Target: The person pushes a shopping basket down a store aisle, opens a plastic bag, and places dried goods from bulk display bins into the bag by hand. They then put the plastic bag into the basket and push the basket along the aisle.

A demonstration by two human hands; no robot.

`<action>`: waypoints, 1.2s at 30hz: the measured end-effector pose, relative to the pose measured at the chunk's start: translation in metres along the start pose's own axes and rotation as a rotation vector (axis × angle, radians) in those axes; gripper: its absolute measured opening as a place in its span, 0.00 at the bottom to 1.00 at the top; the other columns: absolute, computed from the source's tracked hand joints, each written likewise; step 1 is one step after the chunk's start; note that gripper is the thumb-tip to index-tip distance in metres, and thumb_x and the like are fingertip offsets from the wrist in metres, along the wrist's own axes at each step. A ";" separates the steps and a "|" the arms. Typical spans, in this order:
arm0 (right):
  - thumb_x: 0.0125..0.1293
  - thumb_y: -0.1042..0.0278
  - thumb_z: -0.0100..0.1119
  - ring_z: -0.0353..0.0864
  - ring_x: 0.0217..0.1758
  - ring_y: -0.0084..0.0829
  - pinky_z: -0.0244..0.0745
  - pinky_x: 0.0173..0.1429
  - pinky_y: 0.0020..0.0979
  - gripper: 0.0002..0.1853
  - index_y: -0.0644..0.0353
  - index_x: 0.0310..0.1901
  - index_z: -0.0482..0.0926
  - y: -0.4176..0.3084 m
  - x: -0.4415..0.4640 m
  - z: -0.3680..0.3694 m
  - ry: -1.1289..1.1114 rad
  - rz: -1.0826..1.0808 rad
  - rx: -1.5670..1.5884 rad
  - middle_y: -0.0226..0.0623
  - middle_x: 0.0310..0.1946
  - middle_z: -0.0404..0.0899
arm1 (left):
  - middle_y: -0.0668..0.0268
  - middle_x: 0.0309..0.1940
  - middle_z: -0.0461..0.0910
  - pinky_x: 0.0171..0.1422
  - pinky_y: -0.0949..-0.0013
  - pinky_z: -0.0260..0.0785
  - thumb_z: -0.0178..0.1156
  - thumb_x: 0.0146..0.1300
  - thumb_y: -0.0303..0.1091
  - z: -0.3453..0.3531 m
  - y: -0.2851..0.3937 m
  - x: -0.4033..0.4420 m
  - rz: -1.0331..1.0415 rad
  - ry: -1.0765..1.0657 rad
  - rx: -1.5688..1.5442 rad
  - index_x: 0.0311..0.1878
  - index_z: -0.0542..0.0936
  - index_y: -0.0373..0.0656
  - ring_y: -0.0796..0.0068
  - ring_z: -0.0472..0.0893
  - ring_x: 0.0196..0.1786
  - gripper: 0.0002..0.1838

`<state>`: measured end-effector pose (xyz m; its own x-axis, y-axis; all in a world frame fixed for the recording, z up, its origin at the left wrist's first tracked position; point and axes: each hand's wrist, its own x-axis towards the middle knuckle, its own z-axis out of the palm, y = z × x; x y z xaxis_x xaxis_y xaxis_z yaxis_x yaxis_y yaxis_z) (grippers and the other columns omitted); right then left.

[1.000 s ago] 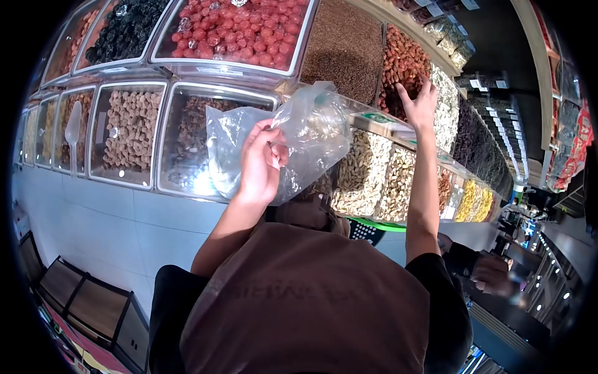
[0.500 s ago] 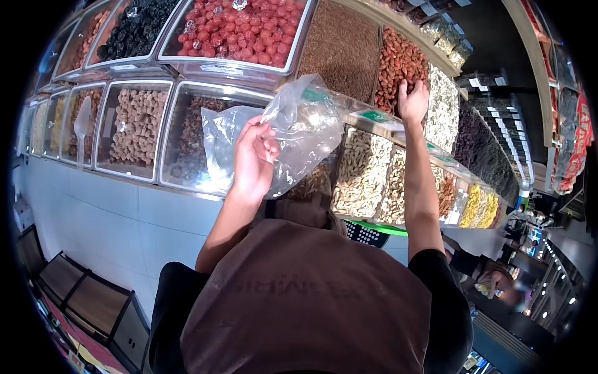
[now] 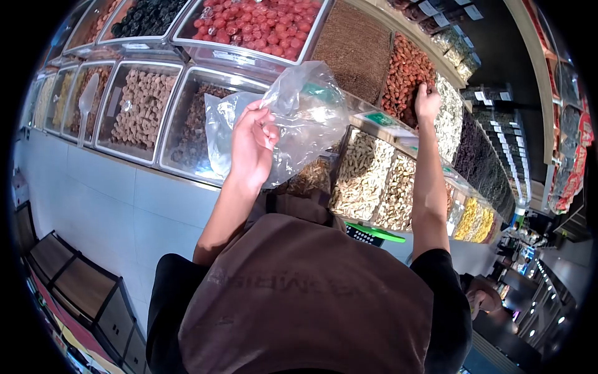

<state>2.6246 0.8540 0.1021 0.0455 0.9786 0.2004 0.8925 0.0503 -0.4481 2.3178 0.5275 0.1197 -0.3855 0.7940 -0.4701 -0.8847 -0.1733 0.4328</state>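
My left hand pinches a clear plastic bag, which hangs crumpled and partly spread over the front bins. Against the right side of a compartment of reddish-brown dried fruit, my right hand is closed with its fingers curled inward. Whatever lies inside those fingers is hidden. A bin of pale flakes borders that compartment on the right, and fine brown grain-like goods fill the one on its left.
Red candied fruit and dark dried fruit sit in upper left bins. Below stand beige rounds and a bin with a white scoop. Pale split pieces lie nearest me. Another person is at right.
My right hand has gone from fingers resting spread on the reddish-brown fruit to curled closed, slightly farther right. My left hand still holds the bag. The camera view has shifted a little.
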 end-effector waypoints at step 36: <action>0.75 0.54 0.54 0.80 0.56 0.29 0.72 0.63 0.33 0.24 0.63 0.63 0.74 -0.199 -0.330 0.058 -1.076 -0.264 0.803 0.40 0.54 0.80 | 0.70 0.25 0.75 0.24 0.80 0.62 0.56 0.70 0.31 -0.073 0.045 -0.057 0.262 0.038 0.305 0.46 0.77 0.41 0.83 0.72 0.21 0.06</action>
<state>2.4059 0.5330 0.0750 -0.7812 0.5734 -0.2470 0.3002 -0.0019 -0.9539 2.2806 0.4317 0.1098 -0.6024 0.7228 -0.3388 -0.6389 -0.1822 0.7474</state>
